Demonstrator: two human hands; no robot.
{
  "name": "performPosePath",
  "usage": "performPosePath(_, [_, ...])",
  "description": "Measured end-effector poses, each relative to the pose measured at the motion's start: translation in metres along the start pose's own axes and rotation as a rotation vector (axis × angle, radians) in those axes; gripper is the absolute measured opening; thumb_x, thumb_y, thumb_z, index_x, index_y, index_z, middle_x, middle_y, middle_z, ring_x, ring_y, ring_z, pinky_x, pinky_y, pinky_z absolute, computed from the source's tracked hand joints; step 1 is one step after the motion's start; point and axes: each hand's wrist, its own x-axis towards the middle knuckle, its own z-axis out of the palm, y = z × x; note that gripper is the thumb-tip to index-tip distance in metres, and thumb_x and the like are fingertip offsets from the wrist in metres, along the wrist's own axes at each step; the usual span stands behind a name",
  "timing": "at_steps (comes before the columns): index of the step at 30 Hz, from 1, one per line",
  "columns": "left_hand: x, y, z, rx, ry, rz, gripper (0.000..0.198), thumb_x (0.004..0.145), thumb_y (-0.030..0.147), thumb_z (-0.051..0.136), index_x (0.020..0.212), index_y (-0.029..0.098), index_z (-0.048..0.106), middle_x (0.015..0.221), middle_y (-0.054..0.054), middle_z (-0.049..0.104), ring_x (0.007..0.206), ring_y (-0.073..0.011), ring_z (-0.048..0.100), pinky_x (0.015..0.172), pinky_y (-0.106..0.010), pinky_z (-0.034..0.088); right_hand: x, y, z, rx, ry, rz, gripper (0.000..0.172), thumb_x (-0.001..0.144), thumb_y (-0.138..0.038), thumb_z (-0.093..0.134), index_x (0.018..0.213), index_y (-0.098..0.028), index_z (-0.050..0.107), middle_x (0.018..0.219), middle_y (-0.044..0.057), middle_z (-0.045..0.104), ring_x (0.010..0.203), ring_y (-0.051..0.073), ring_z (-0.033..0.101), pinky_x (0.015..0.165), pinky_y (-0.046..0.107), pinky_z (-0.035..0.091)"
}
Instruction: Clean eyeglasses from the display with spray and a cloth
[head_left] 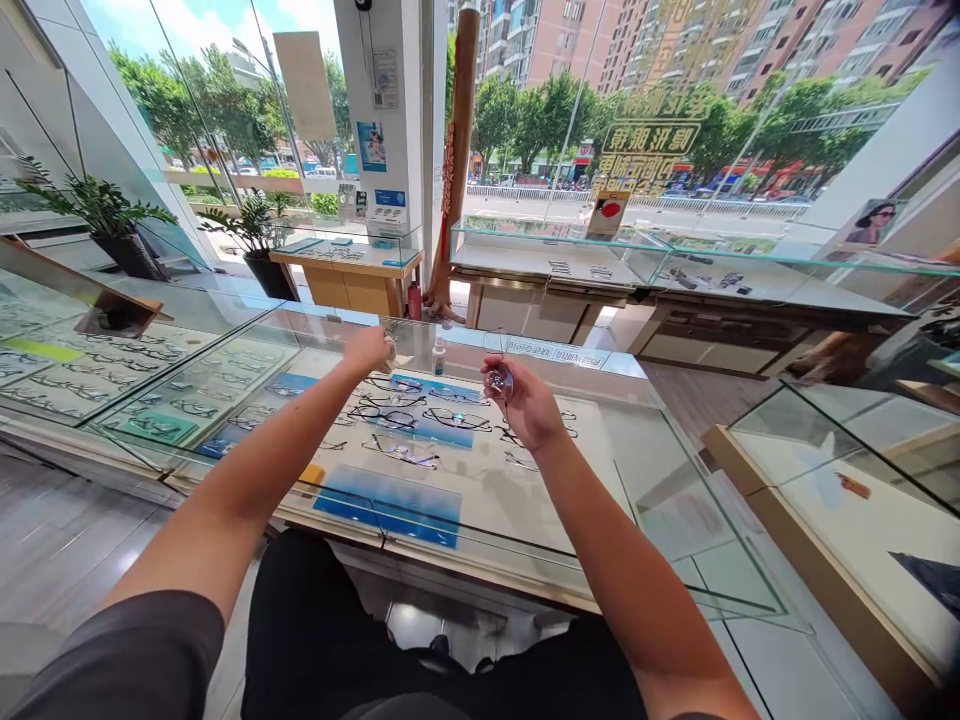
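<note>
Head view: right hand (529,402) pinches eyeglasses (498,381), raised over the glass display case (626,450). Left hand (366,352) curled, far side; cannot tell what it grips. Small bottle (439,356) upright between hands. Spectacle frames (386,415) lie below.

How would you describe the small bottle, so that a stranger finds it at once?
Find the long glass showcase before the person. Between the left hand and right hand is a small pale bottle. It stands upright, unlike the eyeglasses lying nearest to it.
</note>
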Motion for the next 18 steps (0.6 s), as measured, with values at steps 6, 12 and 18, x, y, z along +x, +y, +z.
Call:
performPosePath(6, [0.005, 0.011, -0.048, -0.242, 0.214, -0.009, 0.020, 0.101, 0.035, 0.055, 0.091, 0.020, 0.062, 0.110, -0.016, 0.078, 0.101, -0.0301, 0.070, 0.085, -0.038, 0.052, -0.001, -0.003, 0.001, 0.018, 0.004, 0.001, 0.035, 0.082, -0.054, 0.089, 0.099, -0.023, 0.088, 0.101, 0.006, 0.075, 0.086, 0.016, 0.061, 0.072, 0.029, 0.049])
performPosePath(12, [-0.015, 0.040, -0.103, -0.838, 0.315, 0.097, 0.017, 0.095, 0.034, 0.063, 0.085, 0.020, 0.065, 0.081, -0.005, 0.066, 0.077, -0.0212, 0.060, 0.069, -0.033, 0.045, -0.002, -0.006, 0.001, 0.034, 0.010, -0.021, 0.033, 0.085, -0.051, 0.087, 0.099, -0.021, 0.087, 0.102, 0.007, 0.076, 0.085, 0.016, 0.062, 0.073, 0.029, 0.050])
performPosePath(18, [-0.077, 0.068, -0.104, -1.080, -0.087, 0.235, 0.023, 0.091, 0.039, 0.081, 0.093, 0.018, 0.070, 0.084, -0.003, 0.070, 0.075, -0.0170, 0.061, 0.069, -0.029, 0.046, -0.002, -0.014, -0.002, 0.069, 0.020, -0.063, 0.028, 0.086, -0.047, 0.084, 0.099, -0.022, 0.087, 0.100, 0.005, 0.076, 0.085, 0.016, 0.062, 0.074, 0.028, 0.051])
